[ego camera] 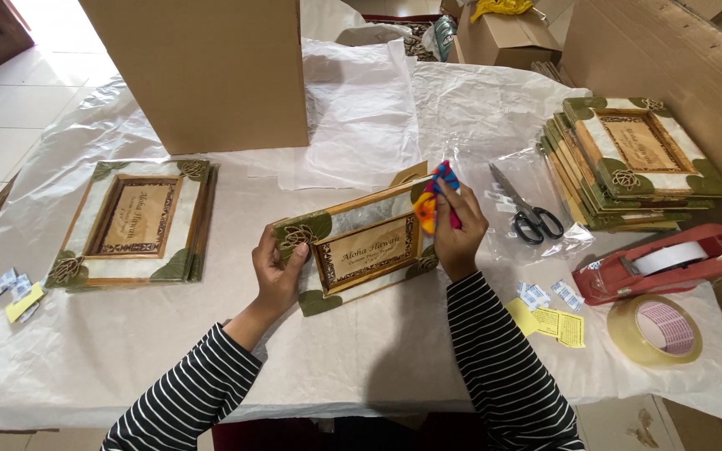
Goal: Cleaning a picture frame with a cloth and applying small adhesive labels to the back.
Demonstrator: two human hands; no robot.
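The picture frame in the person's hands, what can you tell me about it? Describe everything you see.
The picture frame is rectangular, with a wooden border, pale shiny panels and green corner pieces carrying knot-like ornaments. A brown centre plate bears engraved lettering inside a dark patterned edge. It is tilted, its right end raised, over the white-covered table. The left hand grips its left end; the right hand presses a multicoloured cloth against its upper right corner.

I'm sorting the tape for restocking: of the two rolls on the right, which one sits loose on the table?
The yellowish clear tape roll, lying flat near the front right edge. The white roll behind it is mounted in the red dispenser.
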